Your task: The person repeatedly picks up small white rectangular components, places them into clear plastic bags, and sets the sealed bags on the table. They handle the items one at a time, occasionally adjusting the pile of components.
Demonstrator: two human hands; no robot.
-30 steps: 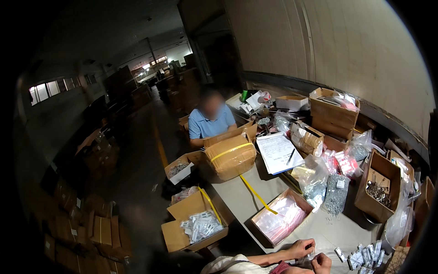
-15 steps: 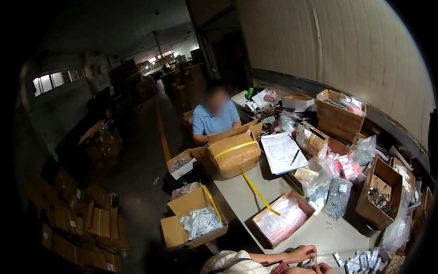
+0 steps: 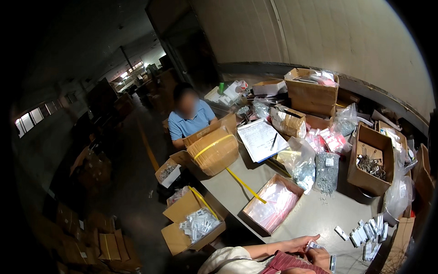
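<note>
At the lower edge, my left hand (image 3: 302,243) pinches a small clear plastic bag (image 3: 313,245), with a pale shape in it that I cannot make out. Fingers of my right hand (image 3: 321,259) are closed at the bag's near side, partly hiding it. A slim grey-silver metal part (image 3: 333,263) shows beside my right hand; whether it is held or lies on the table is unclear. To the right, several similar metal parts (image 3: 365,233) are spread over the grey table. Left of my hands stands an open carton of flat clear and pink plastic bags (image 3: 273,205).
Across the table, a person in a blue shirt (image 3: 189,116) is behind a taped carton (image 3: 212,155). A clipboard with paper (image 3: 260,139), a bag of small hardware (image 3: 326,171) and a box of metal pieces (image 3: 372,155) crowd the table. Bagged parts fill a lower carton (image 3: 171,228).
The view has swung right, so the scene sits further left. My hands have lifted slightly, and the small bag between them shows more clearly.
</note>
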